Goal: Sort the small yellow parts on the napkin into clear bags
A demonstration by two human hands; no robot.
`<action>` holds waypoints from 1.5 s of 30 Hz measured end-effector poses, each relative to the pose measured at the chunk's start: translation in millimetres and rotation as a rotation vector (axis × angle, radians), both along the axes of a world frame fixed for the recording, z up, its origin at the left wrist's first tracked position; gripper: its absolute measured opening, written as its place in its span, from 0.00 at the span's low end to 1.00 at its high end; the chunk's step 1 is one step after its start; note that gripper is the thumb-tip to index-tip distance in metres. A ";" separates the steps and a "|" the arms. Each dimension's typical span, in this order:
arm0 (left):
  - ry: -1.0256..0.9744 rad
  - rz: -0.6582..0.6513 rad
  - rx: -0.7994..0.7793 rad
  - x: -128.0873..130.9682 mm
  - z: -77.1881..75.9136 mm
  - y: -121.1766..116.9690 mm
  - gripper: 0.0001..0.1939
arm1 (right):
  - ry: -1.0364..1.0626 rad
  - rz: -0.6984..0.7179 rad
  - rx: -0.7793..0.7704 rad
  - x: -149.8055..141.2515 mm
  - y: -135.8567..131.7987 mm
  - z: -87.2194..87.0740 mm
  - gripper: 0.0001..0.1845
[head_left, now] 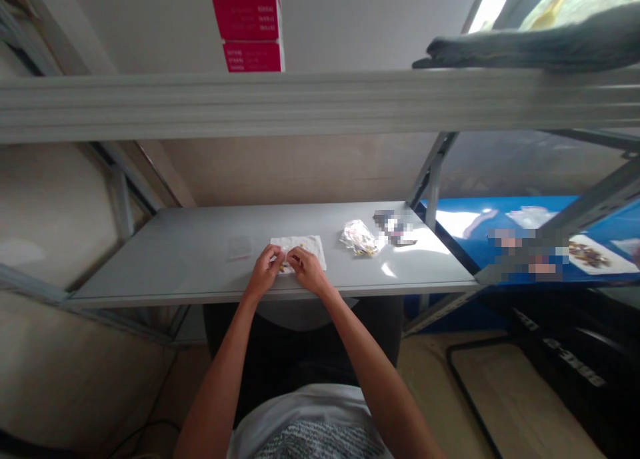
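Observation:
My left hand point(267, 267) and my right hand point(304, 264) are close together over a white cloth or paper sheet point(314, 247) on the grey shelf table. Both have their fingers pinched, the tips nearly meeting. Something small and pale, perhaps clear plastic, seems to be between them, but it is too small to make out. A few tiny yellowish bits point(283, 268) show on the sheet by the fingertips. Right of the sheet lies a crumpled clear plastic bag point(358, 237) with small yellow pieces at its lower edge. A flat clear plastic bag point(240, 247) rests to the left.
A grey shelf beam point(300, 105) crosses above the table point(175, 252), carrying red boxes point(250, 19) and a dark cloth-like item point(525, 49). Blurred items point(395, 229) lie at the table's right end. Beyond the metal post, a blue table point(465, 239) holds a sheet with small brown pieces point(590, 253).

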State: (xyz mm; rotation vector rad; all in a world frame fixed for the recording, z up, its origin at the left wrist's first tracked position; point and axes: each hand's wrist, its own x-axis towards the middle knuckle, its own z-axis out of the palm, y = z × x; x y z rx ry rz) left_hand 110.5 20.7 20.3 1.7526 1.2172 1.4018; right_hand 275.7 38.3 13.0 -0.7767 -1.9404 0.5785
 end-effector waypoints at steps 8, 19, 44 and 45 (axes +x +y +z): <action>-0.043 0.010 0.015 1.4 -5.4 1.4 0.17 | -0.056 -0.332 0.015 -4.1 -4.1 -3.2 0.08; -0.119 0.069 -0.014 -5.6 -11.0 4.9 0.15 | -0.059 -0.098 0.086 -3.9 -6.4 -3.4 0.15; -0.346 0.010 -0.211 -13.7 4.0 50.8 0.39 | 0.394 -0.147 -0.395 11.4 52.9 -12.1 0.19; -0.364 0.005 -0.241 -12.7 3.7 52.2 0.38 | 0.437 -0.142 -0.420 10.9 53.1 -12.7 0.20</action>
